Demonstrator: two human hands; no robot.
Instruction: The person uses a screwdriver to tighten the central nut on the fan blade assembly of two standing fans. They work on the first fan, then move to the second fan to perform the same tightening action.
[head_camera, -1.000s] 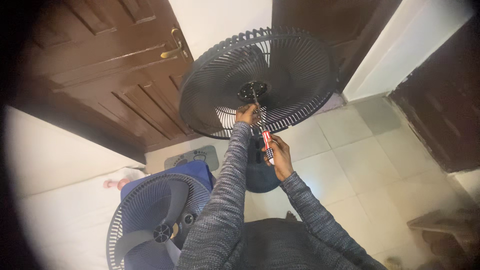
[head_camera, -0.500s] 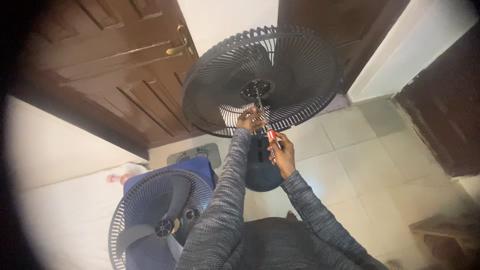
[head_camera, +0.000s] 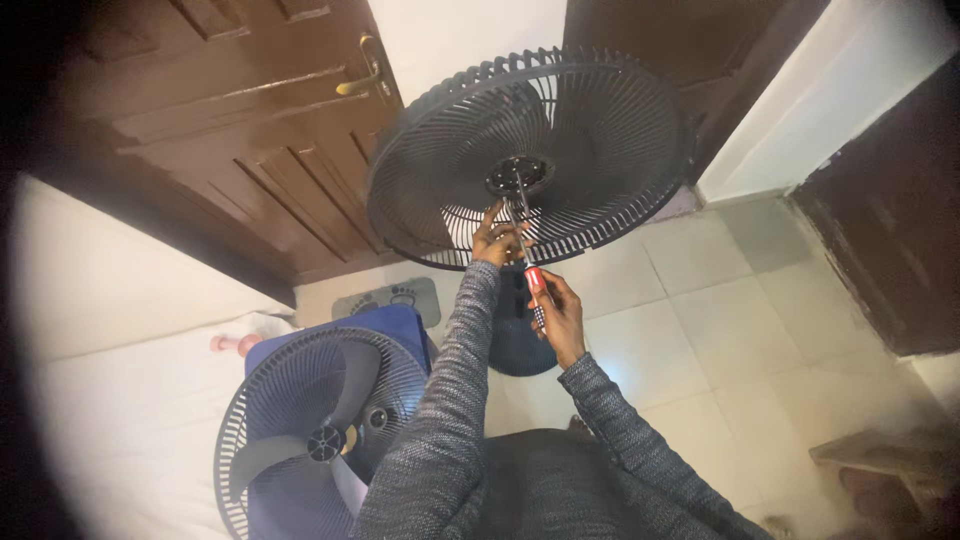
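Observation:
A black round fan guard (head_camera: 610, 130) faces me, with a dark hub (head_camera: 517, 176) at its middle. A screwdriver (head_camera: 533, 281) with a red and black handle has its thin shaft reaching up to that hub. My right hand (head_camera: 558, 315) grips the handle from below. Higher up, my left hand (head_camera: 493, 240) is against the guard, its fingers pinched around the shaft. Both arms wear grey knit sleeves.
The fan's dark blue round base (head_camera: 520, 345) stands on pale floor tiles behind my hands. A second blue fan head (head_camera: 320, 430) with blades in its guard lies at lower left. A brown wooden door (head_camera: 250, 130) with a brass handle is at upper left.
The view has drifted a little. Both hands stay on the screwdriver at the hub, with no clear shift.

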